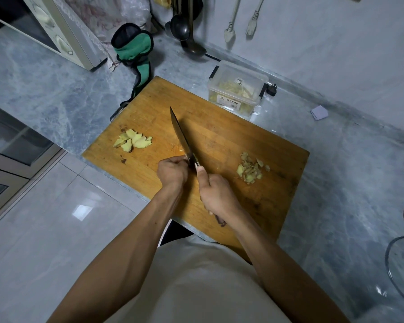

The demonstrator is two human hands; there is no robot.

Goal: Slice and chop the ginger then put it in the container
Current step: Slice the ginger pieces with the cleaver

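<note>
Wooden and worn, the cutting board (219,136) is the landmark here, lying on the grey marble counter (56,89). Near its middle, toward the person's edge, the right hand (216,192) has its fingers wrapped round the handle of the knife (182,136), thumb laid along the top, the blade pointing away across the board. Just left of the blade the left hand (173,171) is curled, knuckles up, seemingly pinning a bit of ginger against the knife, though the piece itself is hidden. A pile of ginger slices (132,142) waits toward the board's left side, and a heap of trimmings (251,170) lies toward its right. Just past the board's far edge stands the clear plastic container (237,89), with pale strips already inside. The step looks like slicing or chopping mid-way, with transfer not yet due. Next calls for short, steady cuts with the curled fingertips tucked back from the edge.
</note>
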